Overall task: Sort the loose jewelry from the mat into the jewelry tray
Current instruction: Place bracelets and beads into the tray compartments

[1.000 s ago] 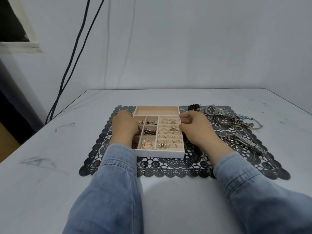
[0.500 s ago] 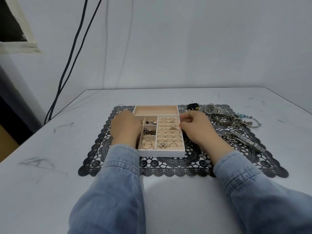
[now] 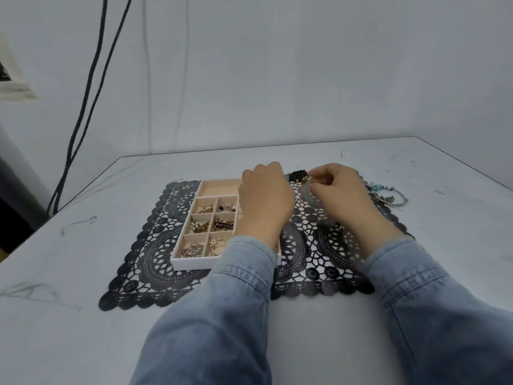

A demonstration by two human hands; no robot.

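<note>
A white jewelry tray [image 3: 194, 263] with beige compartments sits on the black lace mat [image 3: 155, 245]; its small left cells hold earrings and chains, and its far compartment is bare. My left hand [image 3: 263, 201] hovers over the tray's right side and hides the ring rows, with its fingers bent out of sight. My right hand [image 3: 341, 190] is just right of it, fingers curled round a blurred silvery band [image 3: 308, 195] close to a black bead bracelet [image 3: 298, 175]. Loose silver and light-blue bracelets [image 3: 388, 195] lie at the mat's right edge.
The mat lies on a scuffed white table [image 3: 83, 273] that meets a pale wall at the back. Two dark cables [image 3: 91, 93] hang down the wall at the left. Both denim sleeves cross the table's near part.
Both hands have left the tray's sides and moved far and right. The left one now covers the ring rows. The right one has reached the loose jewelry by the bead bracelet.
</note>
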